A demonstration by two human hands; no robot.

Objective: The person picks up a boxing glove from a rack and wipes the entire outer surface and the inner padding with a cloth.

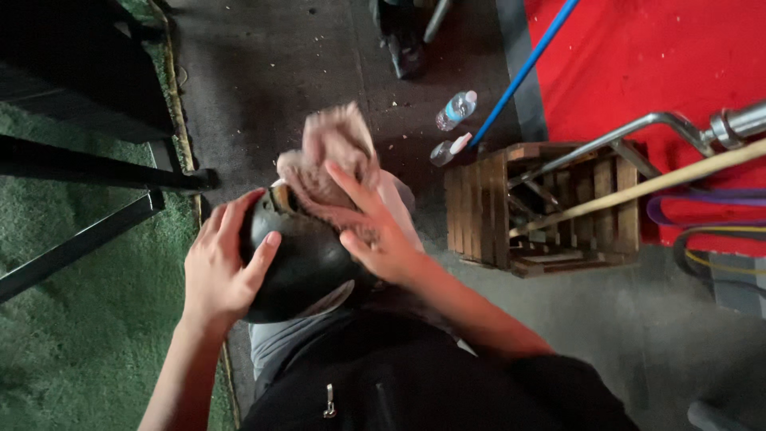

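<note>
A round black ball-like object (pixel 299 267), perhaps a helmet or kettlebell, rests on my lap. My left hand (pixel 223 267) grips its left side, fingers curled over the top. My right hand (pixel 375 227) presses a pinkish-brown cloth (pixel 331 160) against its upper right, fingers spread over the fabric. The cloth bunches up and sticks out above the black object. The object's underside is hidden by my legs.
A wooden crate (pixel 487 207) holding metal bars and a wooden stick (pixel 662 183) stands to the right. Two small plastic bottles (pixel 455 112) lie on the dark floor beyond. Red mat (pixel 638 64) at far right, green turf (pixel 72 319) and black metal frame (pixel 80 172) at left.
</note>
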